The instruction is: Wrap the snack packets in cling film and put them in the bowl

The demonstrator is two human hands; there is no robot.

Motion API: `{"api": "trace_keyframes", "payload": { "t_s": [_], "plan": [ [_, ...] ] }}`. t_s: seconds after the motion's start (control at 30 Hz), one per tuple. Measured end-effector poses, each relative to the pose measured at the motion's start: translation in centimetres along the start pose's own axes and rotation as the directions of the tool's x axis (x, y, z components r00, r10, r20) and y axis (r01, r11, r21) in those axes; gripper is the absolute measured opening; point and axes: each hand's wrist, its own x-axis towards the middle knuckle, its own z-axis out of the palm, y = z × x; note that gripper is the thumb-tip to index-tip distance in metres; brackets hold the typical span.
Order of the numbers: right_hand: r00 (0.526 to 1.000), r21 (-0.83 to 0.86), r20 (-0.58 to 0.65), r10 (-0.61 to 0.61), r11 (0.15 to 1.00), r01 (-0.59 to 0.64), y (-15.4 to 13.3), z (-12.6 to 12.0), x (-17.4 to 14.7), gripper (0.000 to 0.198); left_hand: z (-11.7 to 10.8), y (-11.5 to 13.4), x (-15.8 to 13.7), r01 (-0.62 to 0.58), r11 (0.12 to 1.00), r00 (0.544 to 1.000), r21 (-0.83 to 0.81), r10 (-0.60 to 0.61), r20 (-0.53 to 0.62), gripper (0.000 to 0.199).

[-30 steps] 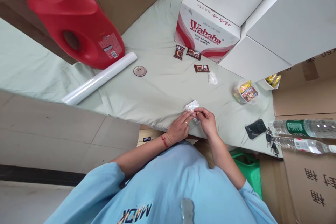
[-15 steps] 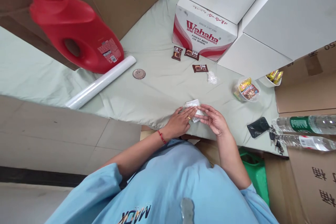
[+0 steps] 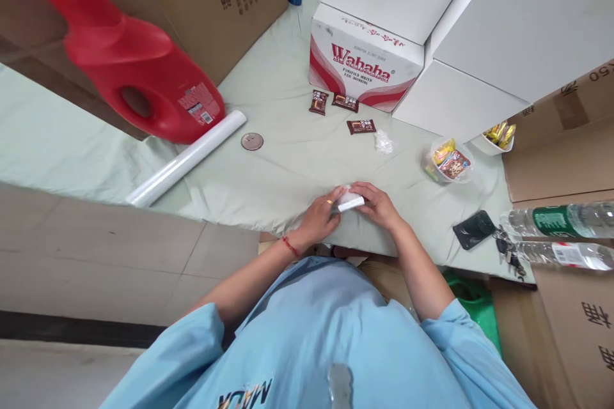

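- Both hands have moved since half a second ago: fingers then spread over the small white packet (image 3: 351,203) now close in from either side, and its pale near edge has tipped up into view.
- Far left: red jug (image 3: 158,77), with a white roll (image 3: 187,160) just beside it. Round disc (image 3: 252,141) lies near the roll's upper end. All three seem left alone; only the camera's angle has shifted.
- Left hand (image 3: 317,217), ringed and red-braceleted: fingers curled, grasping the packet's left end.
- Packet sits between the hands, tilted, at the table's near edge. Whether it touches the cloth (image 3: 288,179), cannot tell.
- Right hand (image 3: 377,204): bent round the packet's right end, grasping too; thumb contact is hard to make out.
- My judgement: handling has gone from fingering the packet's face to a two-handed hold, steadier for working its wrapping.
- Beyond the hands: brown snack packet (image 3: 361,126), crumpled clear wrap (image 3: 383,142) touching or nearly touching it.
- Farther right: snack tub (image 3: 444,163), then dark phone (image 3: 474,230); neither touched.
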Motion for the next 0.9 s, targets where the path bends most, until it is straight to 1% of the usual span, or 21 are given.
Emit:
{"api": "trace_keyframes", "payload": {
  "t_s": [0.07,0.1,0.17,0.2,0.27,0.3,0.33,0.4,0.5,0.6,0.67,0.73,0.77,0.83,0.9],
  "plan": [
    [0.993,0.081,-0.023,0.115,0.99,-0.113,-0.8,0.1,0.5,0.035,0.0,0.5,0.1,0.094,0.969,0.988,-0.227,-0.118,-0.097,0.079],
    [0.982,0.125,-0.036,0.184,0.976,-0.179,-1.2,0.2,0.6,0.038,0.1,0.8,0.2,0.132,0.926,0.975,-0.354,-0.185,-0.121,0.08],
    [0.951,0.245,-0.058,0.305,0.927,-0.283,-2.0,0.5,0.5,0.044,0.4,1.5,0.7,0.181,0.791,0.949,-0.584,-0.296,-0.107,0.073],
    [0.935,0.32,-0.064,0.35,0.894,-0.313,-2.3,0.7,0.4,0.046,0.6,1.8,0.9,0.197,0.716,0.937,-0.669,-0.339,-0.087,0.068],
    [0.909,0.465,-0.056,0.412,0.817,-0.342,-2.7,0.9,0.1,0.048,0.8,2.2,1.4,0.227,0.597,0.908,-0.77,-0.416,-0.055,0.063],
    [0.901,0.522,-0.044,0.432,0.779,-0.348,-2.8,1.0,-0.2,0.049,0.9,2.4,1.5,0.24,0.561,0.891,-0.792,-0.45,-0.049,0.063],
    [0.895,0.563,-0.034,0.445,0.748,-0.35,-2.9,1.2,-0.4,0.05,1.0,2.5,1.6,0.254,0.54,0.877,-0.803,-0.478,-0.044,0.064],
    [0.885,0.599,-0.036,0.464,0.719,-0.353,-3.1,1.5,-1.1,0.056,1.3,2.6,1.5,0.286,0.522,0.865,-0.804,-0.502,-0.019,0.064],
    [0.85,0.615,-0.063,0.523,0.691,-0.379,-3.3,2.3,-2.2,0.058,1.7,2.5,1.2,0.336,0.514,0.866,-0.789,-0.498,0.045,0.061],
    [0.804,0.683,-0.019,0.594,0.595,-0.424,-3.5,3.1,-3.5,0.059,2.4,2.4,0.7,0.371,0.51,0.869,-0.776,-0.485,0.097,0.061],
    [0.784,0.723,0.015,0.62,0.535,-0.437,-3.7,3.3,-4.3,0.061,2.7,2.5,0.4,0.389,0.517,0.873,-0.762,-0.47,0.127,0.062],
    [0.765,0.747,0.018,0.643,0.5,-0.438,-3.8,3.0,-5.0,0.06,2.9,2.8,0.3,0.407,0.548,0.886,-0.731,-0.432,0.169,0.061],
    [0.754,0.752,0.009,0.657,0.492,-0.438,-3.8,2.6,-5.2,0.06,2.8,3.0,0.3,0.409,0.585,0.895,-0.7,-0.409,0.181,0.058],
    [0.724,0.757,-0.036,0.688,0.492,-0.43,-3.5,1.1,-5.8,0.06,2.1,3.2,0.2,0.385,0.707,0.916,-0.594,-0.369,0.155,0.049],
    [0.677,0.756,-0.132,0.724,0.515,-0.403,-2.5,-1.8,-6.5,0.061,0.6,2.8,0.0,0.324,0.846,0.941,-0.424,-0.335,0.05,0.041]
  ]
}}
